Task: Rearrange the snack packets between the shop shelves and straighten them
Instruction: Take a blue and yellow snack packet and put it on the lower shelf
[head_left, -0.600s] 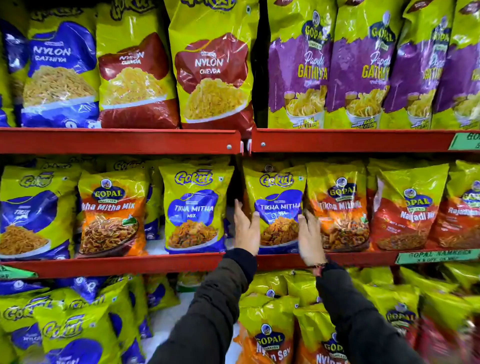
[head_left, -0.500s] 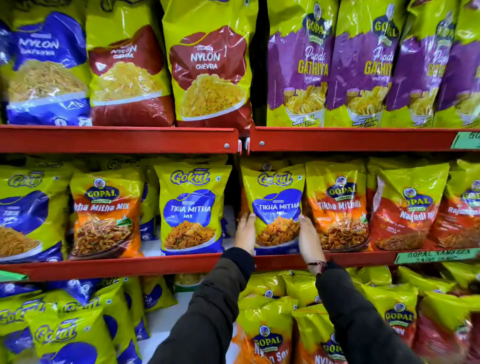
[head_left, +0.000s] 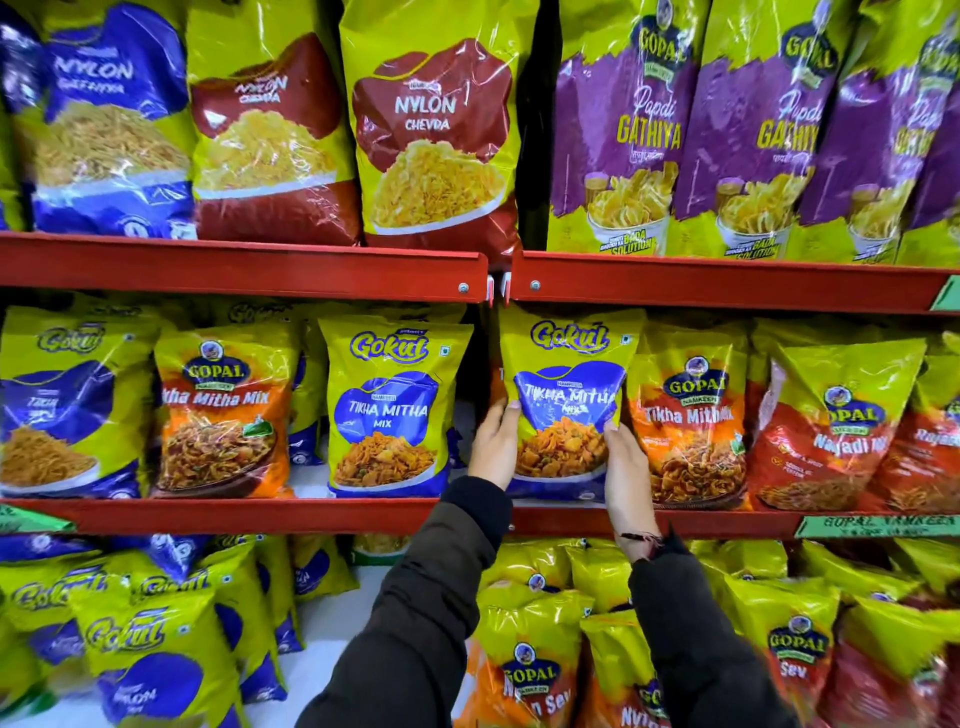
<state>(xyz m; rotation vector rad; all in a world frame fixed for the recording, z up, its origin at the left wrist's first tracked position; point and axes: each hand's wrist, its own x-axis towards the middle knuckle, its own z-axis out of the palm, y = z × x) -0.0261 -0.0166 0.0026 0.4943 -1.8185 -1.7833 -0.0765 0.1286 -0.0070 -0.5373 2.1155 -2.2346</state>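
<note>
A yellow and blue Gokul Tikha Mitha Mix packet (head_left: 566, 395) stands upright on the middle red shelf (head_left: 363, 514), just right of the shelf joint. My left hand (head_left: 493, 444) grips its left edge and my right hand (head_left: 626, 467) grips its right edge. A matching Gokul packet (head_left: 389, 410) stands to the left, with a gap between the two. An orange Gopal Tikha Mitha packet (head_left: 691, 415) touches the held packet's right side.
The top shelf (head_left: 234, 265) carries large Nylon Chevda bags (head_left: 431, 135) and purple Papdi Gathiya bags (head_left: 618, 135). Red Gopal packets (head_left: 831, 431) fill the middle shelf's right end. The bottom shelf holds leaning Gokul packets (head_left: 150, 644) at left and Gopal Sev packets (head_left: 530, 670) at right.
Both hands have closed in from beside the Gokul packet onto its side edges, and the packet has shifted slightly.
</note>
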